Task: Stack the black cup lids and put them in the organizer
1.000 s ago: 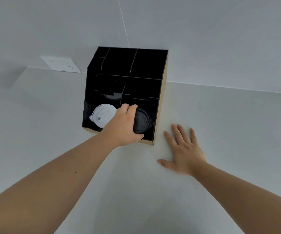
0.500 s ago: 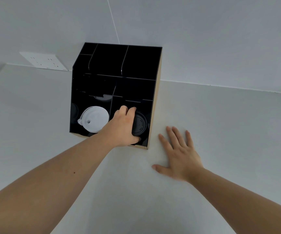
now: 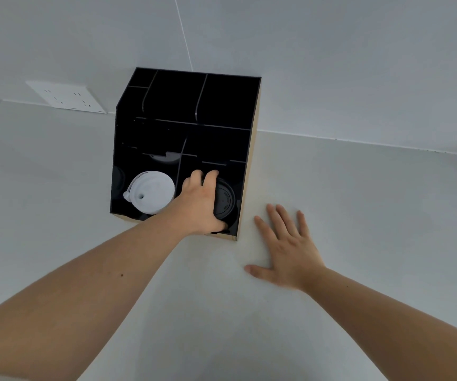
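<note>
A black organizer (image 3: 222, 105) with several compartments stands on the white counter against the wall. My left hand (image 3: 198, 204) reaches into its front right compartment and grips a stack of black cup lids (image 3: 224, 200), fingers over the top edge and thumb below. The stack's lower part is hidden by my hand. My right hand (image 3: 287, 248) lies flat on the counter just right of the organizer, fingers spread, holding nothing.
A stack of white cup lids (image 3: 151, 192) fills the front left compartment beside my left hand. A white wall socket (image 3: 66, 97) sits at the back left. The white counter (image 3: 373, 202) stretches right and toward me.
The view shifted slightly. My left hand stays on the black lids in the front right compartment, pushed a little deeper. My right hand remains flat on the counter.
</note>
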